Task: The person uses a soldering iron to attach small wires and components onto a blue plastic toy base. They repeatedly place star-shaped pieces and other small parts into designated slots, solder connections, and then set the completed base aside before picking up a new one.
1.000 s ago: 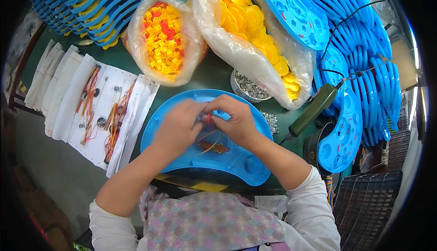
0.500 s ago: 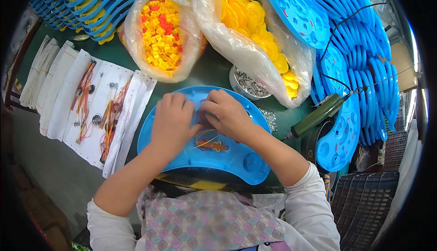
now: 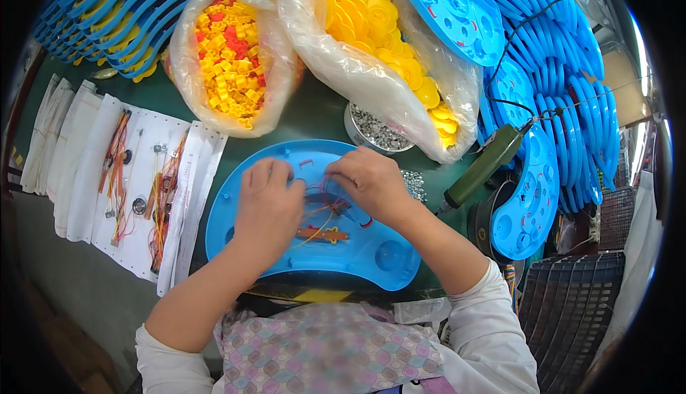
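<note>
A curved blue plastic shell [image 3: 343, 257] lies hollow side up in front of me. Inside it rests a narrow brown circuit board [image 3: 325, 235], with a small yellow piece by it and thin coloured wires [image 3: 330, 202] running up from it. My right hand [image 3: 373, 185] is closed in a pinch on the wires over the shell's far right part. Over its left part, my left hand [image 3: 270, 208] has its fingers curled together; what is in its fingertips is hidden.
A screwdriver [image 3: 482, 169] hangs on a cord at right, near a metal bowl of small parts [image 3: 379, 133] and loose screws [image 3: 414, 185]. Bags of yellow-red pieces [image 3: 232, 65] and yellow discs [image 3: 386, 29] stand behind. Wired boards [image 3: 164, 201] lie left; blue shells [image 3: 572, 108] are stacked right.
My hands have moved slightly apart, the right one to the right, and more wire shows between them. The whole view has shifted a little, moving the surroundings left.
</note>
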`<action>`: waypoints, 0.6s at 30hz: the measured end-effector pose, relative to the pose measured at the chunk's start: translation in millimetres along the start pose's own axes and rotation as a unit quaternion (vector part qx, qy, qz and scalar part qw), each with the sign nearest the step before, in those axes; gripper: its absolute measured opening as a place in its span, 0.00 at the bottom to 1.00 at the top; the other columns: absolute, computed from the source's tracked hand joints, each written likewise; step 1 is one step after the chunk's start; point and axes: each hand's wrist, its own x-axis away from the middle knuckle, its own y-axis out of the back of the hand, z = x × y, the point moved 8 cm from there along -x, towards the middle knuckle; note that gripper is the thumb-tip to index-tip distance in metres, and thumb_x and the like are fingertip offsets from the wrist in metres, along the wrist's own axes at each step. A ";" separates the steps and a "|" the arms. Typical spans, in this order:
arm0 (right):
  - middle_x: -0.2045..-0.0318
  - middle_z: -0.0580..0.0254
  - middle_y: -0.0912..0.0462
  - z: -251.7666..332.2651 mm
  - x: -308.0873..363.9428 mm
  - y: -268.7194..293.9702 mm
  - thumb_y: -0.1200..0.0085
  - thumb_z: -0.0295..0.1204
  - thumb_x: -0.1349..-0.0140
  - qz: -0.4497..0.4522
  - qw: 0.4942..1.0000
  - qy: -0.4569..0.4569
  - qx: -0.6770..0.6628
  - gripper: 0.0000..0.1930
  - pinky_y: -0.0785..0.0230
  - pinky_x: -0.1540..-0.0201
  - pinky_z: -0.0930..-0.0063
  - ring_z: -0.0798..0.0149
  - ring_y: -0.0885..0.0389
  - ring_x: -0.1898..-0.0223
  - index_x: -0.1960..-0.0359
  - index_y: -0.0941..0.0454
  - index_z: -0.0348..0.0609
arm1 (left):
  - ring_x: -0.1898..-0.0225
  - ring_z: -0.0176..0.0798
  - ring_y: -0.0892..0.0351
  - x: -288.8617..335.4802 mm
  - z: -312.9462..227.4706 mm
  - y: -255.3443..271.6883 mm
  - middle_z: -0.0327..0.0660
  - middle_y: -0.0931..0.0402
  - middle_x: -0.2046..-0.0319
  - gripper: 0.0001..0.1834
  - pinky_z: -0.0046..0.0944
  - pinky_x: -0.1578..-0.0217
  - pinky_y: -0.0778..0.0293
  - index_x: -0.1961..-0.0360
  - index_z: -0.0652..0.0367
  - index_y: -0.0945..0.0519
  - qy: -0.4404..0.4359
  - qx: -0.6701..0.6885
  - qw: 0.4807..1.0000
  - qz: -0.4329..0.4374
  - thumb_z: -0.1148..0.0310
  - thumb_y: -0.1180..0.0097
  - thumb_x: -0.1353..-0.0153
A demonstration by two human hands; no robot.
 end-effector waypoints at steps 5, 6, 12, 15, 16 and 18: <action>0.64 0.62 0.24 3.3 -5.5 9.0 0.31 0.27 0.46 -0.009 0.999 0.036 0.034 0.06 0.33 0.54 0.60 0.54 0.27 0.59 0.67 0.15 0.47 | 0.46 0.50 0.29 -4.3 -1.9 -10.7 0.44 0.26 0.55 0.16 0.49 0.46 0.31 0.61 0.60 0.16 -0.008 -0.039 0.996 0.075 0.70 0.26 0.52; 0.64 0.62 0.24 2.3 -4.5 7.3 0.31 0.27 0.46 -0.012 0.999 0.034 0.027 0.06 0.33 0.54 0.60 0.54 0.27 0.59 0.68 0.15 0.47 | 0.47 0.50 0.29 -9.2 -5.2 -8.3 0.44 0.26 0.55 0.18 0.49 0.46 0.30 0.60 0.61 0.17 -0.005 -0.026 0.997 0.073 0.70 0.26 0.53; 0.65 0.62 0.25 1.7 -1.0 2.6 0.31 0.27 0.48 -0.018 0.998 0.054 0.037 0.07 0.34 0.56 0.60 0.54 0.26 0.60 0.67 0.15 0.46 | 0.50 0.53 0.29 -24.5 -5.6 -27.8 0.47 0.28 0.55 0.25 0.48 0.47 0.29 0.56 0.61 0.23 -0.017 0.087 0.993 0.071 0.74 0.25 0.56; 0.64 0.61 0.25 0.1 2.0 3.4 0.33 0.26 0.47 -0.025 0.997 0.065 0.045 0.06 0.33 0.57 0.61 0.54 0.26 0.60 0.67 0.16 0.46 | 0.51 0.54 0.29 -24.1 -5.8 -29.9 0.47 0.29 0.55 0.23 0.48 0.49 0.28 0.58 0.61 0.24 -0.008 0.097 0.994 0.058 0.76 0.26 0.56; 0.64 0.61 0.25 -0.5 2.5 -1.0 0.34 0.26 0.47 -0.022 0.996 0.070 0.046 0.06 0.33 0.57 0.61 0.54 0.26 0.60 0.67 0.16 0.46 | 0.52 0.54 0.28 -24.4 -6.4 -28.5 0.47 0.29 0.56 0.21 0.48 0.50 0.28 0.60 0.60 0.24 -0.006 0.101 0.994 0.045 0.76 0.28 0.55; 0.64 0.60 0.25 0.7 2.0 -6.3 0.35 0.26 0.47 -0.011 0.996 0.078 0.045 0.05 0.33 0.57 0.62 0.54 0.25 0.60 0.67 0.16 0.45 | 0.53 0.54 0.28 -25.2 -7.4 -26.6 0.47 0.29 0.56 0.19 0.49 0.52 0.28 0.62 0.60 0.24 -0.004 0.107 0.994 0.035 0.75 0.29 0.55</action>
